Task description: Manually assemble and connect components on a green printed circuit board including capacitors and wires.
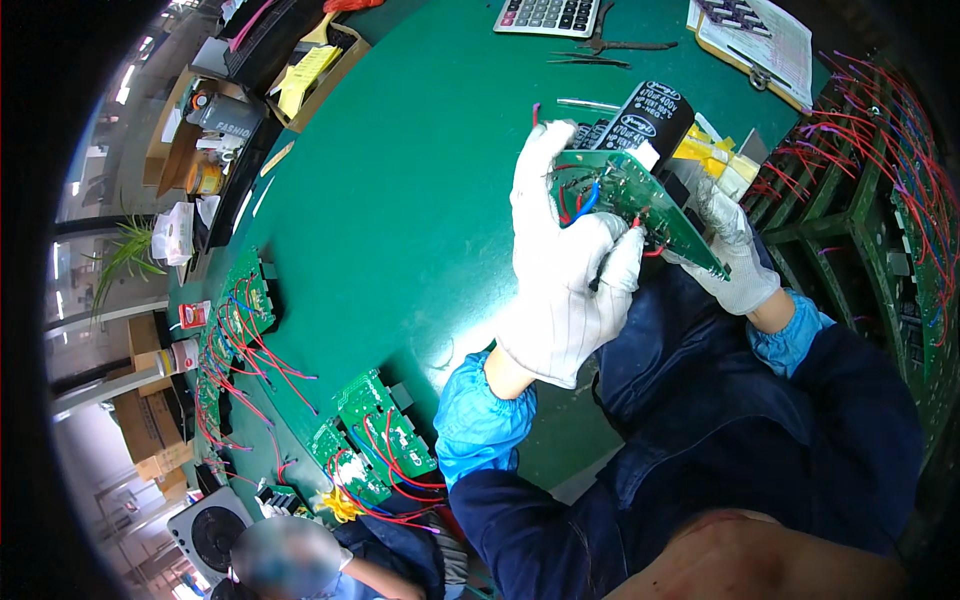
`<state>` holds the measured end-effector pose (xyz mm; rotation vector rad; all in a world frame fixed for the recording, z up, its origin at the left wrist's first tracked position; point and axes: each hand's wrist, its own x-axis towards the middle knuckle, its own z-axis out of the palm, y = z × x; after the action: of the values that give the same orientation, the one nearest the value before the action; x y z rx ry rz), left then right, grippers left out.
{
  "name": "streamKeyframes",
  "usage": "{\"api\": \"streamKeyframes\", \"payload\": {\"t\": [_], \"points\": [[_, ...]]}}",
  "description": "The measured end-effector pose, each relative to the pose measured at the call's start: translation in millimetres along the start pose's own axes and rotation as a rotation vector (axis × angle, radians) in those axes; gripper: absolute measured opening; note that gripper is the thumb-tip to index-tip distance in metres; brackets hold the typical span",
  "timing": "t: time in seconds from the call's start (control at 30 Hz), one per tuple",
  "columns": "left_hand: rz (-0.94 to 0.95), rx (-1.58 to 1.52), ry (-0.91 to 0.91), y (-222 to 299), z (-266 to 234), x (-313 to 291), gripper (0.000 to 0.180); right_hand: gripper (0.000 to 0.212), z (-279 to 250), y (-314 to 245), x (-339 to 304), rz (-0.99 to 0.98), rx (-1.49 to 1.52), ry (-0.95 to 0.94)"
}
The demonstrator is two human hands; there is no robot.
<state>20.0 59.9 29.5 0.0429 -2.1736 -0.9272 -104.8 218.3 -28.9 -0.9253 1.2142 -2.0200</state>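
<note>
A green circuit board (675, 217) is held up tilted between my two white-gloved hands, its underside with red and blue wires (588, 204) facing me. My left hand (565, 275) is closed on the board's left side, one finger along its upper corner and the other fingertips bent in against the red wires. My right hand (735, 250) grips the board from the right; its fingers are partly hidden behind the board. Big black cylindrical capacitors (655, 112) stick out on the board's far side. A purple wire tip (536, 114) rises beside my left fingers.
Finished-looking wired boards (385, 430) lie at the green table's (400, 190) left edge. Pliers (610, 45), tweezers (590, 62), a calculator (548, 14) and a clipboard (760, 50) are at the back. A rack with red-wired boards (850, 220) stands right; another person (380, 565) sits lower left.
</note>
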Motion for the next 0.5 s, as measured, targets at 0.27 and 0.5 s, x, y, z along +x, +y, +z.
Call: {"api": "streamKeyframes", "payload": {"t": [0.27,0.5], "points": [[0.032,0.015,-0.005,0,-3,-1,0.013,0.047,-1,4,-1,0.086,0.015,0.021],[0.034,0.023,0.023,3,-3,0,0.014,0.046,-14,2,4,0.373,0.361,0.059]]}}
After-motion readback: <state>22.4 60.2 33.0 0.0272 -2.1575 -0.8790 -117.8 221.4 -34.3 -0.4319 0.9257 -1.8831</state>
